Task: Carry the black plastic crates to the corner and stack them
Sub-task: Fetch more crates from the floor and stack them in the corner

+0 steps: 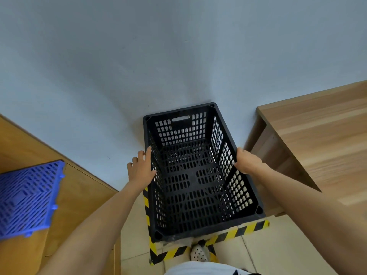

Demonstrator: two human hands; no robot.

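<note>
A black perforated plastic crate (179, 133) stands upright and empty against the pale wall (178, 56), inside a floor area marked with yellow-black tape (240, 232). My left hand (140, 169) lies against the crate's left rim with straight, spread fingers, its thumb touching the rim. My right hand (248, 161) grips the right rim, fingers curled over it. Whether another crate sits underneath is hidden.
A wooden desk (317, 135) stands close to the crate's right side. On the left is a wooden cabinet (83, 191) with a blue plastic grid panel (25, 199) lying on it. My white shoe (198, 254) is on the tiled floor just before the tape.
</note>
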